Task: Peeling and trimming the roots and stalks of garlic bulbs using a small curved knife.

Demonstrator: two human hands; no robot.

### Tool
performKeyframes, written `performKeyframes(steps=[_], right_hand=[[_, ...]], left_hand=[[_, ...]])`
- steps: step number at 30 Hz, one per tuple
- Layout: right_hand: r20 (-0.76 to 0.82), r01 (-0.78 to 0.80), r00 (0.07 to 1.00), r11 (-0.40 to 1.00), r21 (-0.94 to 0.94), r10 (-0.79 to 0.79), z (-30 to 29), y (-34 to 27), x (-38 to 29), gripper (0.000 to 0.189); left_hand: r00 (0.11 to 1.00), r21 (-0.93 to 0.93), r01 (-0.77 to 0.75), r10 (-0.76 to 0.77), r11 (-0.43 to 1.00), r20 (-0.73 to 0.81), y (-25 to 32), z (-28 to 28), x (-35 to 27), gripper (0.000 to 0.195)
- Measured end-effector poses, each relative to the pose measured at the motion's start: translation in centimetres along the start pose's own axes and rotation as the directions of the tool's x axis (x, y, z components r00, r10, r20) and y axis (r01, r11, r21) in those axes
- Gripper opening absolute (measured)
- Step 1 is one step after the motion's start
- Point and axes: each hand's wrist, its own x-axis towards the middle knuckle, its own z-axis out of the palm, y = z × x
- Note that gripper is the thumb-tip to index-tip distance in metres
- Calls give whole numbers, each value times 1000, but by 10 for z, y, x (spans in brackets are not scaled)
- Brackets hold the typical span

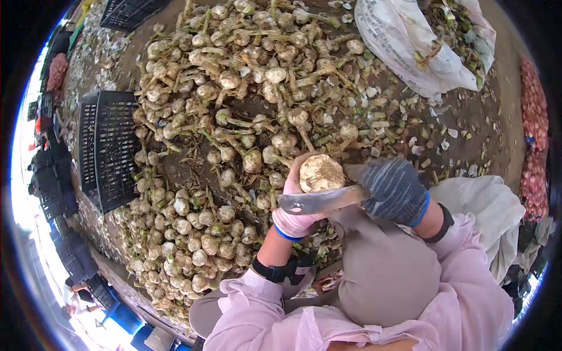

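My left hand [298,202], in a pink and white knit glove, grips a large garlic bulb [322,173] with its root side facing up. My right hand [393,191], in a dark grey knit glove, holds a knife by its handle. The knife's broad, worn metal blade [322,201] lies across the near side of the bulb, over the left palm. Beyond my hands spreads a heap of garlic bulbs with long stems [246,87]. Nearer, at the left, is a pile of garlic bulbs with short or no stems visible [197,250].
Black plastic crates [107,149] [131,13] stand at the left. A white woven sack [395,44] holding plant scraps lies at the upper right, another pale sack [483,210] beside my right arm. Red mesh bags [533,145] line the far right. A person [77,307] is at lower left.
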Motion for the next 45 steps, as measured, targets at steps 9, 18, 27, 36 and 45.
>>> performKeyframes(steps=[9,18,27,36,45], right_hand=[[-96,-75,992,990,120,87,4,-7,-11,44],[-355,-673,658,730,117,664,46,118,-60,28],[98,-247,893,298,922,439,45,17,1,45],[78,-119,993,870,479,93,21,63,-20,41],[282,-265,928,963,39,244,22,81,-24,23]], left_hand=[[984,381,3,-70,924,163,-23,-11,1,108],[808,-732,551,-477,400,347,21,34,-3,41],[996,986,80,58,-144,-72,34,49,14,99],[803,786,-596,-99,-161,588,11,32,2,46],[724,630,-681,-209,-374,658,29,31,-7,32]])
